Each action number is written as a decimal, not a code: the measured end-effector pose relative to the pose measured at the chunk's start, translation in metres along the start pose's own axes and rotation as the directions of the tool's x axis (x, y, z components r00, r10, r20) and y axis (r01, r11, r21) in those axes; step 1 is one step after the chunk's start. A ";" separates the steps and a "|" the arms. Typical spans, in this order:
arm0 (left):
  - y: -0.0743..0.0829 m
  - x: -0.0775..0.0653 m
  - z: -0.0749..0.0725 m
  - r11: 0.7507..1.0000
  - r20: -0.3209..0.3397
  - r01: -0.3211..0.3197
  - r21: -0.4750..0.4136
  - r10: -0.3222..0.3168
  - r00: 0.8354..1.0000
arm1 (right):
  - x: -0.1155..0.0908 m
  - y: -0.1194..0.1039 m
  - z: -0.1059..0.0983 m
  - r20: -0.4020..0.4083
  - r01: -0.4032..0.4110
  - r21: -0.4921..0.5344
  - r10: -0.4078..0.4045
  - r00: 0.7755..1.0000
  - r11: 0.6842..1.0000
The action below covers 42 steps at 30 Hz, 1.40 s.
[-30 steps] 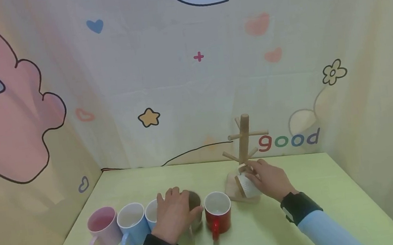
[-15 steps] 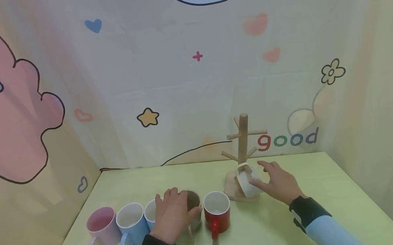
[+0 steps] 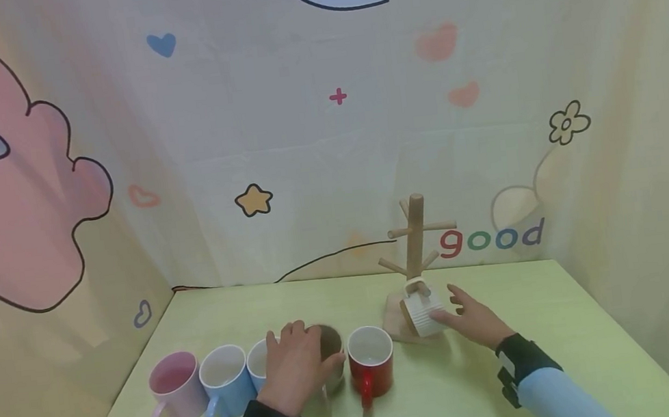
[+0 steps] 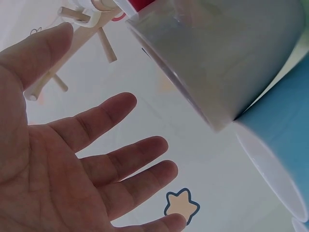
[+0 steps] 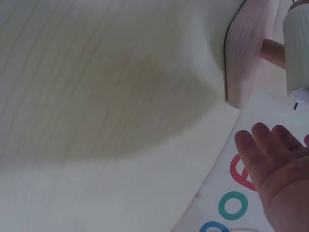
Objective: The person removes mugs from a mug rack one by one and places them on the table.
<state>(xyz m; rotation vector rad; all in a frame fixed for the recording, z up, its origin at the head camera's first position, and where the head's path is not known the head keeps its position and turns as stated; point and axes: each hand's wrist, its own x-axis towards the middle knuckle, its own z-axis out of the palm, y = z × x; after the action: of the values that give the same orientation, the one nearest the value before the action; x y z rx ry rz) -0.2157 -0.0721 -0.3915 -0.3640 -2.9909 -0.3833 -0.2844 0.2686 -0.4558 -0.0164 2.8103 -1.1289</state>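
A white ribbed mug [image 3: 425,313] hangs tilted by its handle from a low peg of the wooden mug tree [image 3: 415,247]. My right hand [image 3: 474,320] is just right of this mug, fingers loosely extended, the thumb overlapping its side in the head view. In the right wrist view, that hand [image 5: 285,179] appears below the white mug [image 5: 296,53], with nothing in its grasp. Over on the left, my left hand [image 3: 296,364] is spread above a grey mug [image 3: 334,356]. Its fingers [image 4: 104,118] are apart from the grey mug [image 4: 217,53] in the left wrist view.
A red mug [image 3: 372,373] stands between the grey mug and the tree's base [image 3: 393,319]. Left of my left hand are a partly hidden mug [image 3: 256,367], a light blue mug [image 3: 228,382] and a pink mug [image 3: 182,391], handles toward me. A printed curtain [image 3: 314,135] backs the table.
My right hand has let go of the white mug at the tree and drawn back to the right and slightly down. The mug stays hanging. My left hand has hardly moved.
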 end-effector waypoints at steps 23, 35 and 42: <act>-0.001 -0.002 0.003 1.000 -0.023 0.002 0.008 -0.002 1.000 | 0.010 -0.012 0.012 0.066 -0.031 0.162 0.020 0.998 0.986; 0.001 0.000 0.003 0.999 0.016 0.035 -0.015 -0.034 0.999 | 0.010 -0.019 0.014 0.032 -0.049 0.155 0.045 0.998 0.987; 0.002 -0.001 0.003 0.999 0.015 0.031 -0.024 -0.031 0.999 | 0.009 -0.020 0.014 0.001 -0.055 0.148 0.056 0.998 0.987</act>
<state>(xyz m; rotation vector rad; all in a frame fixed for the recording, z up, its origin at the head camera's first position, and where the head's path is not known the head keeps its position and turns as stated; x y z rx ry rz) -0.2146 -0.0698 -0.3940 -0.3243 -3.0120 -0.4218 -0.2926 0.2439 -0.4530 0.0760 2.7036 -1.3216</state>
